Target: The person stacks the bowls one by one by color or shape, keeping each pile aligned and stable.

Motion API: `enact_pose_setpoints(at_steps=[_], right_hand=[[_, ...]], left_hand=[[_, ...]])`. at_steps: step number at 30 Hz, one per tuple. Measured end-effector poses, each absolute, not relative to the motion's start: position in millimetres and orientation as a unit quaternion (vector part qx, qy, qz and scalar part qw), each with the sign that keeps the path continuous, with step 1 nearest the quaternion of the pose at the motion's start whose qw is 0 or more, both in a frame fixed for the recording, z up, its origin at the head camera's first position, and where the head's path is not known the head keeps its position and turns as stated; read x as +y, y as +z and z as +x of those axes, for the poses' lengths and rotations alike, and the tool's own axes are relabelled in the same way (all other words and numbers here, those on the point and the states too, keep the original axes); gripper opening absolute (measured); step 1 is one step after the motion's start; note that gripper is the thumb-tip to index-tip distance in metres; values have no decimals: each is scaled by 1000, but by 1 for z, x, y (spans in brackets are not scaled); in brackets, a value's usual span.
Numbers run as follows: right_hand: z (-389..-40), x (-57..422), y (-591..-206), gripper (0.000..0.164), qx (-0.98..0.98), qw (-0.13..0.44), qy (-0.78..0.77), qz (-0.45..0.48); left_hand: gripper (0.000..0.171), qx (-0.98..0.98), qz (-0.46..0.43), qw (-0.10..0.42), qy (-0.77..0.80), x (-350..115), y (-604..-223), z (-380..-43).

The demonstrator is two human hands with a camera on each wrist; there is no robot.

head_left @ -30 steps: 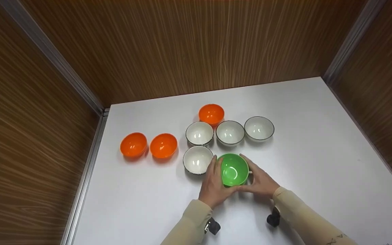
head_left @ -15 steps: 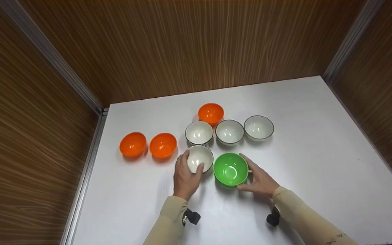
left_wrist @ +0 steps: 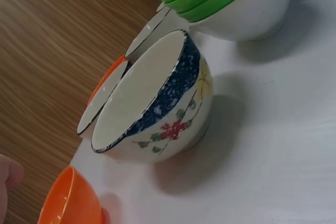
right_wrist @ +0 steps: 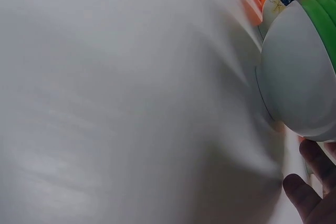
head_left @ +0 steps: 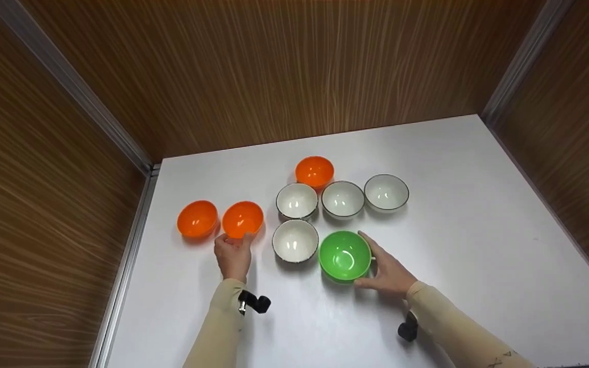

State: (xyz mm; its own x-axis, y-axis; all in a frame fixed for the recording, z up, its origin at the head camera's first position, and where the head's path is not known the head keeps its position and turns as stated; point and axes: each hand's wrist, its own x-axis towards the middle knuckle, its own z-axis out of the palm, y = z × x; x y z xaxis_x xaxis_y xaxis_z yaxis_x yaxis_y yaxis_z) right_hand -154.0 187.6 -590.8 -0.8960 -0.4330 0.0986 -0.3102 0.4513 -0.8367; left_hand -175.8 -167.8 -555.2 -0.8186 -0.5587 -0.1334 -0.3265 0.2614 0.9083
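Observation:
My left hand (head_left: 233, 258) is at the near side of an orange bowl (head_left: 243, 219), its thumb and fingers apart. In the left wrist view a fingertip (left_wrist: 11, 174) shows beside the orange bowl, with a gap between; whether other fingers touch it is hidden. My right hand (head_left: 389, 273) holds the right side of a stack of bowls, thumb in front and fingers behind. Several green bowls (head_left: 344, 255) top this stack, nested in a white cup (right_wrist: 296, 72) that stands on the table. A white bowl with a blue rim band and flowers (left_wrist: 173, 124) stands just left of it.
A second orange bowl (head_left: 197, 220) is at the far left. Behind the flowered bowl three white bowls form a row: left (head_left: 297, 201), middle (head_left: 343, 199) and right (head_left: 386, 192). Another orange bowl (head_left: 314, 171) sits behind them. Wood-grain panels (head_left: 274, 66) enclose the white table (head_left: 478, 230).
My left hand has left the green stack, passed over the flowered bowl and moved left to the orange bowl. The stack has shifted slightly left; my right hand has stayed on it.

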Motion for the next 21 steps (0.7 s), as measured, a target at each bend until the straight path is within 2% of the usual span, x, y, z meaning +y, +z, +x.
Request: enact_pose_setpoints(at_steps=[5,9,17,21], right_hand=[[-155,187,-592,114,854,57,-468,-221],[-154,188,-591,114,853,58,-470,-219],[-153,188,-591,113,853,55,-471,-216],[-154,188,-591,114,854,51,-469,-220]], left_hand=[[72,-745,306,39,-592,-183,-563,-182],[71,-731,305,23,-610,-192,-572,-186],[40,-662,304,-3,-685,-199,-585,-191],[35,-652,304,-8,-694,-199,-587,-192]])
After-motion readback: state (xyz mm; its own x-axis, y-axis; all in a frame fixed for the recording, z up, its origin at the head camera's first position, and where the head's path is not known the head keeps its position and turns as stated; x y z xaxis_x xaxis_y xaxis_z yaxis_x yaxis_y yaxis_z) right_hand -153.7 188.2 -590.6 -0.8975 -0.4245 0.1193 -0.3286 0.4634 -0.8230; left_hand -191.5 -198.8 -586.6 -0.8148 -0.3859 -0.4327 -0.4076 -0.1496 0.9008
